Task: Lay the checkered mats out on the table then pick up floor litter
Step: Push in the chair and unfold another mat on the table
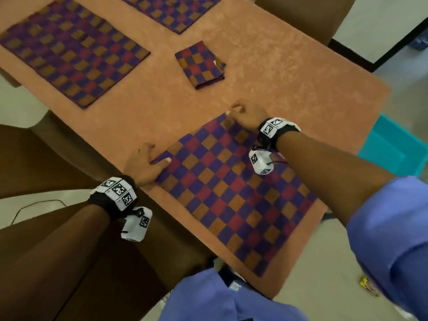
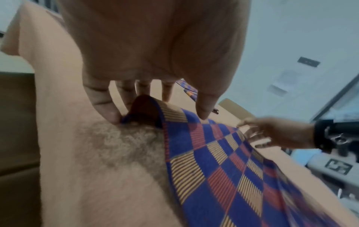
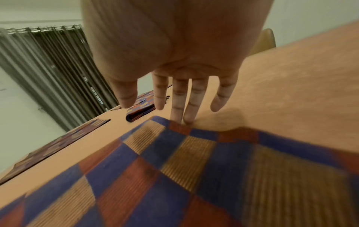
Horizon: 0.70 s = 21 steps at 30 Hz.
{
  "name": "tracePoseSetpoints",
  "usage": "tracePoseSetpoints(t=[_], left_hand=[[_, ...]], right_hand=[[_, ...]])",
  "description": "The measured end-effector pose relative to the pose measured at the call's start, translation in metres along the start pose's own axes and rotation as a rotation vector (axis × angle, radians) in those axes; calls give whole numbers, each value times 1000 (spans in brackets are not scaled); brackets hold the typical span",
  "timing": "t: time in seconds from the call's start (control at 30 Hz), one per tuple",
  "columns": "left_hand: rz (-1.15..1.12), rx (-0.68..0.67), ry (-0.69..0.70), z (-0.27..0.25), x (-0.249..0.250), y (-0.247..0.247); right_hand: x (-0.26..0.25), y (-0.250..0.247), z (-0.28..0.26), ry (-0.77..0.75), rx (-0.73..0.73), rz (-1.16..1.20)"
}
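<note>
Laying the third mat [image 1: 231, 198] on the table [image 1: 289, 72]: your left hand [image 1: 143, 166] pinches its lifted corner, your right hand [image 1: 247, 117] presses the far corner with straight fingers [image 3: 189, 117]. Next, likely: flatten it, then unfold the folded mat [image 1: 200, 64].

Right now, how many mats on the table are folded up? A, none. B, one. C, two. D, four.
B: only the folded mat in the middle is bundled up; the near mat, left mat and far mat lie spread open.
</note>
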<state>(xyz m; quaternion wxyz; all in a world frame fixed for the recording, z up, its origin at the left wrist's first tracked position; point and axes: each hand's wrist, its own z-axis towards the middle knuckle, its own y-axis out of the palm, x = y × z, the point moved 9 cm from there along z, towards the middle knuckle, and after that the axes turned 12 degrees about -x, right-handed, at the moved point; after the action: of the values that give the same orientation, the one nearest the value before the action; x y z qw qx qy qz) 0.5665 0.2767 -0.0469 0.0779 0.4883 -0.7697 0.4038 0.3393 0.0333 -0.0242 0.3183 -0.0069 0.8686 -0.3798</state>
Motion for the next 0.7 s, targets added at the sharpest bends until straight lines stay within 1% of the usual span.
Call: tracePoseSetpoints(t=[0.03,0.07,0.13,0.23,0.3,0.37,0.47,0.53,0.6,0.67,0.7], left_hand=[[-134,-57,-8,3,-2,1],[-221,-119,-24,4,-1,4],[-300,-232,-57,5,-1,9],[-493,-378,-85,-2,2,18],[-608,-447,-57,-5,6,23],[-655,-460,-20,-7,12,21],[-690,-412,10,3,12,10],[-673,-382,5,10,8,1],[-584,-384,6,13,8,-7],[-420,-400,23,18,11,-12],[-356,-382,20,20,11,-16]], right_hand=[[-7,4,14,14,-41,12],[-13,6,23,4,-76,16],[-27,13,37,-24,-129,79],[-48,13,40,-118,-154,320],[-55,12,38,-143,-184,360],[-58,12,37,-168,-221,353],[-57,8,36,-200,-210,423],[-54,6,37,-218,-210,463],[-54,7,35,-231,-237,481],[-56,8,35,-229,-262,443],[-58,7,35,-226,-265,423]])
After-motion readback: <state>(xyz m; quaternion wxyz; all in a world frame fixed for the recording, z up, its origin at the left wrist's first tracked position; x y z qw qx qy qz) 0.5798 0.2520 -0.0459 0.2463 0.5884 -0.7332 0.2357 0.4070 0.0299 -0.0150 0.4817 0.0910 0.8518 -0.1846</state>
